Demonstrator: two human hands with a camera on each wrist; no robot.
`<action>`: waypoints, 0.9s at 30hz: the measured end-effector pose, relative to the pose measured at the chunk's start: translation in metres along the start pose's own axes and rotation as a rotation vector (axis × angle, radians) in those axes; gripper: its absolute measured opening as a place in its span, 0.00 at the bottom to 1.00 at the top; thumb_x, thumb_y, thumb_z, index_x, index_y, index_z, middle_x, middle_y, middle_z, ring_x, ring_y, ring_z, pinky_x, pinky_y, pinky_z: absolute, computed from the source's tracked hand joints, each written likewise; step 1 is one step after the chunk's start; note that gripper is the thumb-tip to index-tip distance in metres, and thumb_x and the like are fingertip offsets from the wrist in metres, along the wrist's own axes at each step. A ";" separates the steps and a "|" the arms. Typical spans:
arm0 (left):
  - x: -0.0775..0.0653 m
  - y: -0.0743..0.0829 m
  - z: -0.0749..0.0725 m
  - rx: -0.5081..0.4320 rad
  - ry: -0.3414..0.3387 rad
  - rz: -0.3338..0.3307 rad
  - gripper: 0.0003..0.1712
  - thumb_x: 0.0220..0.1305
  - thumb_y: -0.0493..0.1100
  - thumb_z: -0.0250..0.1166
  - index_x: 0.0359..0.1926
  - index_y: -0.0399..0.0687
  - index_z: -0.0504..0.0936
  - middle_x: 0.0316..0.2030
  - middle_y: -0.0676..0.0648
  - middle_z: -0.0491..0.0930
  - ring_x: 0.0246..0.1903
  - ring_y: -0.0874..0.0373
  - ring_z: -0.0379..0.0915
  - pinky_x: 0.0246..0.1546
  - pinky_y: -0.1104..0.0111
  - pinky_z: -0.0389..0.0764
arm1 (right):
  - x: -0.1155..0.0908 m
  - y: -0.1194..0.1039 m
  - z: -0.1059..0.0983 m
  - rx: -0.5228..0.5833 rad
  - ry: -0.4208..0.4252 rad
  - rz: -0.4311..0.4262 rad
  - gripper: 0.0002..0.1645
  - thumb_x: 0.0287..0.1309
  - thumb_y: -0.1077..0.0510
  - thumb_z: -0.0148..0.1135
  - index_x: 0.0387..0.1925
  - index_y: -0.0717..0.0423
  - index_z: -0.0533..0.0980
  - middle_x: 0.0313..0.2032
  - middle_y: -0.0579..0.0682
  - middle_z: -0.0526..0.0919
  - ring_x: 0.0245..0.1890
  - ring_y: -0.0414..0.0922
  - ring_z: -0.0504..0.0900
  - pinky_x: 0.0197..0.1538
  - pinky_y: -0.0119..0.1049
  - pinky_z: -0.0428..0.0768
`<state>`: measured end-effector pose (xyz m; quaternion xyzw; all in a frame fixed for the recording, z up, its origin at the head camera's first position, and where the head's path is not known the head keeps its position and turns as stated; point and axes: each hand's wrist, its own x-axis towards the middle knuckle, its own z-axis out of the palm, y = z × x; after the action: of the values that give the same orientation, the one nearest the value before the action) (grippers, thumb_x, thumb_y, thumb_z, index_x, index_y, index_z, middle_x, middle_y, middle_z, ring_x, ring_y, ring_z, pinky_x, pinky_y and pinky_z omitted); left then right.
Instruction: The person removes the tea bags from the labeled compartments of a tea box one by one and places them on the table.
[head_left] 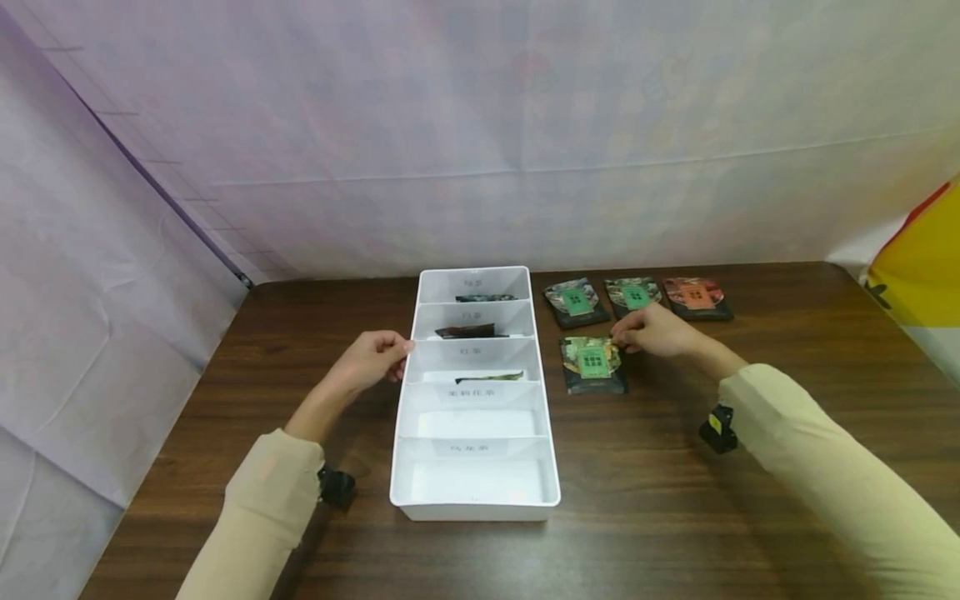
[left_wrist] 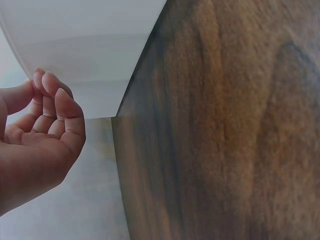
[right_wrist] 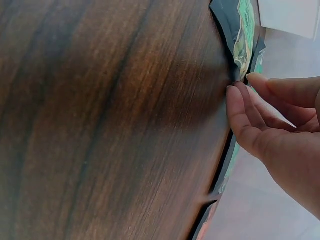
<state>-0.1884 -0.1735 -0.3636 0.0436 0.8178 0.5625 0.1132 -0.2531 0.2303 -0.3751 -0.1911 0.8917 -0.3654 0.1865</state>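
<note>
A white box (head_left: 475, 511) with several compartments stands lengthwise on the table. My left hand (head_left: 372, 360) pinches its left rim between thumb and fingertips, as the left wrist view (left_wrist: 47, 120) also shows. To the right of the box lies a tea sachet (head_left: 594, 364) with a green label and black lower part. My right hand (head_left: 654, 330) pinches the upper right corner of this sachet; in the right wrist view the sachet (right_wrist: 243, 35) reaches down to the fingertips. Dark flat sachets (head_left: 468, 331) lie in the box's three far compartments.
Behind the right hand, two green-labelled sachets (head_left: 576, 302) and a red-labelled sachet (head_left: 697, 297) lie in a row. The brown wooden table (head_left: 652, 517) ends at a pale cloth backdrop (head_left: 480, 200). A yellow cloth (head_left: 922, 267) hangs at the far right.
</note>
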 end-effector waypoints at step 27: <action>-0.001 0.000 0.000 0.004 0.000 0.008 0.11 0.67 0.34 0.52 0.30 0.28 0.71 0.19 0.46 0.70 0.20 0.61 0.68 0.24 0.71 0.73 | -0.016 -0.015 -0.024 0.080 0.035 0.062 0.17 0.64 0.64 0.48 0.49 0.74 0.70 0.46 0.68 0.75 0.41 0.56 0.79 0.42 0.44 0.78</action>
<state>-0.1873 -0.1742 -0.3634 0.0469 0.8188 0.5614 0.1108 -0.2473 0.2422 -0.3453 -0.1494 0.8850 -0.3981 0.1897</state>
